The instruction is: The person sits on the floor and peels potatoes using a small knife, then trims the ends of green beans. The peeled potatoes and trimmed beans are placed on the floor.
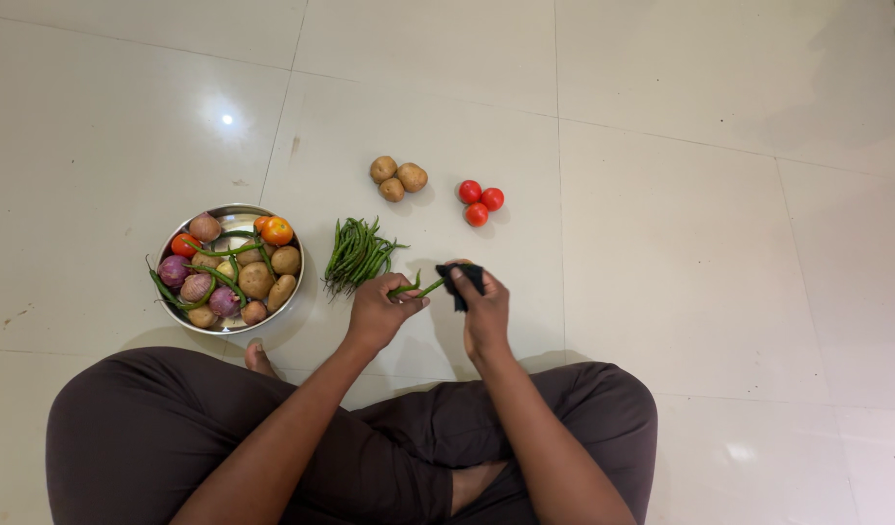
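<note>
Person sat cross-legged on tiled floor (pixel 661 243). Left hand (pixel 378 313) pinched one green bean (pixel 416 288) by its near end; right hand (pixel 484 306) clenched a black cloth (pixel 462 280) around the far end. Step judged: wiping the bean. Bean lay between the hands, just right of the bean pile (pixel 355 255), long axis left-right, far tip tilted slightly up toward the tomatoes (pixel 480 201). Next move would call for steady pinch while cloth slides along. Steel bowl (pixel 236 216) sat at left.

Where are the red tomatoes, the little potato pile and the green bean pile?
red tomatoes (pixel 481 202), head view, middle of the trio.
potato pile (pixel 398 178), head view, centre of the three.
green bean pile (pixel 356 255), head view, middle of the bundle.
</note>
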